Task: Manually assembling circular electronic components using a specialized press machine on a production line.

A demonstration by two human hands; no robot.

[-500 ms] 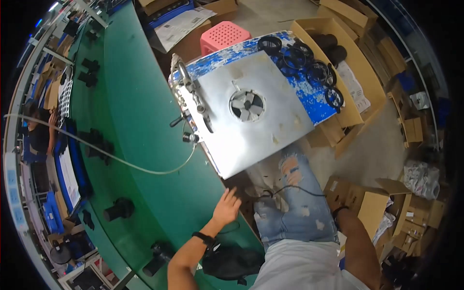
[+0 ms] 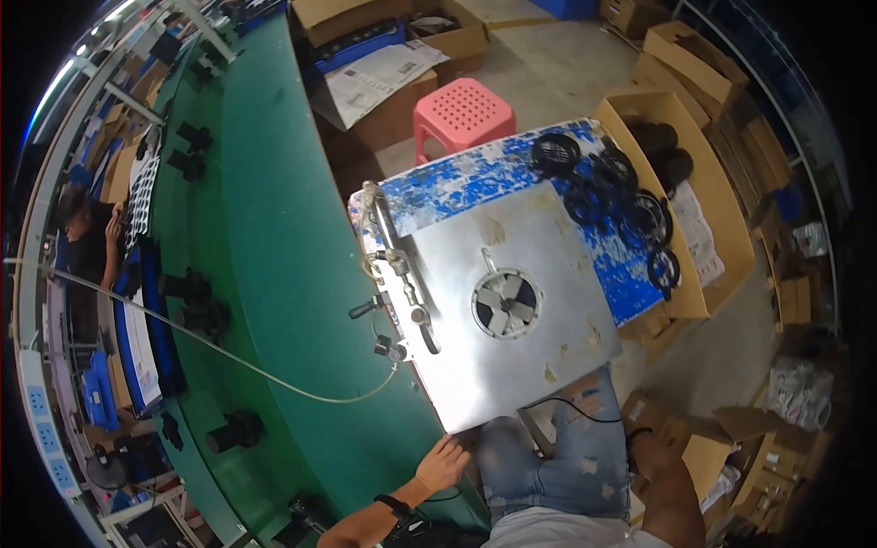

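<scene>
Currently the left hand [image 2: 442,464], open and empty, rests just below the metal plate's [image 2: 512,310] near corner; right hand hidden.

We see a pink plastic stool [image 2: 466,113] beyond the blue worktable [image 2: 475,178], black ring parts [image 2: 610,196] on it, and open cardboard boxes [image 2: 703,196] alongside.

One head-worn fisheye view looks steeply down from well above the metal plate [image 2: 502,315], which sits mid-frame; the green counter [image 2: 265,274] curves away left of it, cardboard boxes [image 2: 703,183] right.
</scene>
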